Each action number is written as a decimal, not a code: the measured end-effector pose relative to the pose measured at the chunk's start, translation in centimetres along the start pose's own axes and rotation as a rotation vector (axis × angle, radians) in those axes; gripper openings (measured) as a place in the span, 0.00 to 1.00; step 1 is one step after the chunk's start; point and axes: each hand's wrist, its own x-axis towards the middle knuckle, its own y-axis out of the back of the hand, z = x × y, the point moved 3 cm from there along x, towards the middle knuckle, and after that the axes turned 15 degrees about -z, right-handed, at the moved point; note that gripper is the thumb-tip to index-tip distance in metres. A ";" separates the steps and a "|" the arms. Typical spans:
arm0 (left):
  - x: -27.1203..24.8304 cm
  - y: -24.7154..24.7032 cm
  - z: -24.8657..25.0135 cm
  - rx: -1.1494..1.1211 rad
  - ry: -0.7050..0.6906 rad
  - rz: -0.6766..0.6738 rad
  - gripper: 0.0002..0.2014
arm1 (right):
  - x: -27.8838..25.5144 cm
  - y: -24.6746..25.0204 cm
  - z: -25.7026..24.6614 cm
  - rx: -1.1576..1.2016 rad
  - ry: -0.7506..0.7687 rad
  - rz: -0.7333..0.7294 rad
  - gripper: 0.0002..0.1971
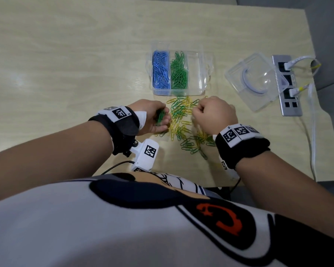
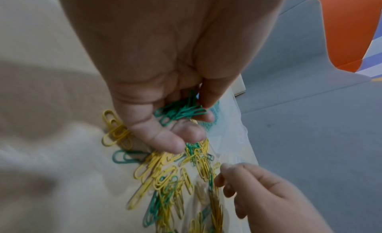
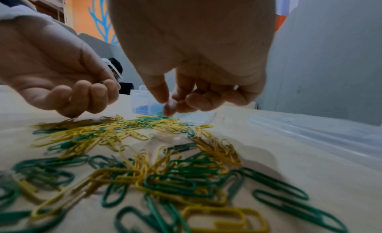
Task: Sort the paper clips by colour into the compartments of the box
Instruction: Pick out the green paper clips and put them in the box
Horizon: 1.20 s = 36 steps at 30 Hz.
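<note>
A clear three-compartment box (image 1: 202,87) stands on the table, with blue clips (image 1: 160,71) in its left compartment, green clips (image 1: 178,73) in the middle and nothing in the right one. In front of it lies a mixed pile of yellow and green clips (image 1: 183,124) (image 3: 165,163). At the pile's left edge my left hand (image 1: 154,117) (image 2: 181,122) cups a bunch of green clips (image 2: 179,113) in curled fingers. Over the pile's right side my right hand (image 1: 214,114) (image 3: 169,104) hangs with fingers curled, thumb and fingertips close together. No clip shows between them.
A clear plastic lid (image 1: 256,81) lies to the right of the box. Beyond it sits a grey power strip (image 1: 286,85) with white cables (image 1: 312,132) running down the table's right edge. The wooden table (image 1: 66,64) stretches far to the left.
</note>
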 end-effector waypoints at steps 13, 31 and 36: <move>-1.4 0.4 0.5 0.006 0.000 0.033 0.07 | 1.0 -1.7 -1.3 -0.147 0.121 -0.090 0.04; -1.5 0.5 0.6 0.011 0.008 0.029 0.10 | 2.0 -1.0 -2.4 -0.151 0.173 -0.041 0.15; -1.5 0.6 0.4 0.020 0.010 0.021 0.10 | 3.0 -1.3 -3.0 -0.369 0.241 -0.041 0.19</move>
